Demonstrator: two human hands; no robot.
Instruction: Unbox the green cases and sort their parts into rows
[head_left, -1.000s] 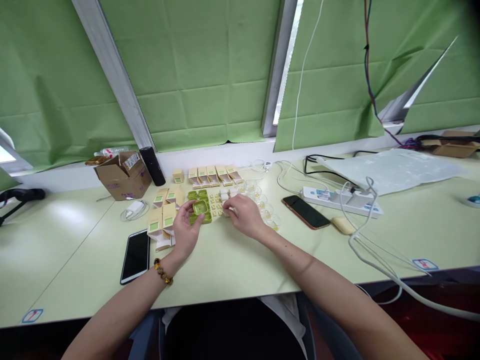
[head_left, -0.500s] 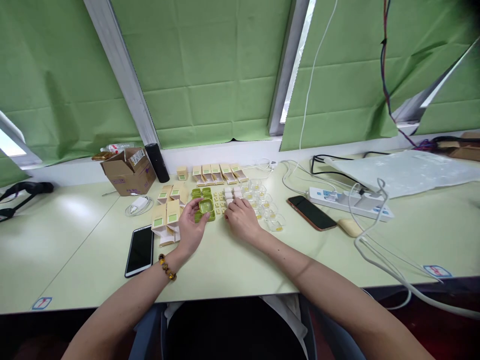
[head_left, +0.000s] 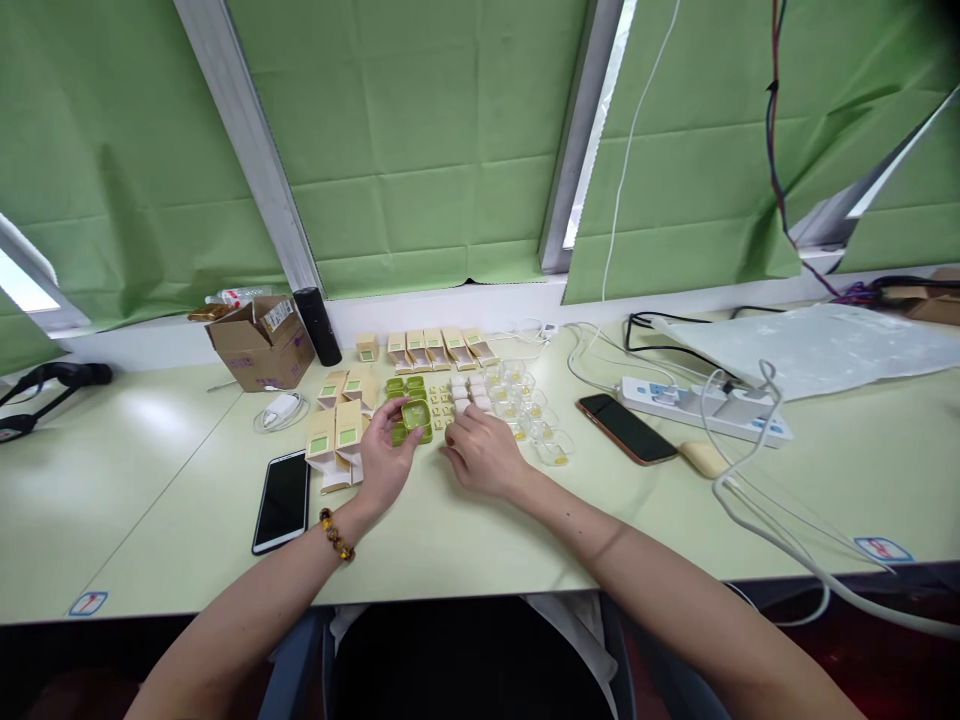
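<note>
A small square green container is held by its sides between the thumb and fingers of my left hand, its open top facing up. More green containers stand right behind and under it. My right hand is closed with its fingertips bent down at the table; what they pinch, if anything, is hidden. Just left of those fingertips lie rows of tiny yellowish pieces. Pale pinkish-white blocks sit just beyond my right fingers. Clear plastic cups with yellow bits in them stand to the right.
Small open cardboard boxes stand left of my left hand, others along the back. Two phones flank the work, the second phone near a power strip with loose cables. A brown carton stands back left.
My right hand has drawn slightly back toward me, uncovering more of the pale blocks. My left hand keeps hold of the green container. The whole view has shifted a little.
</note>
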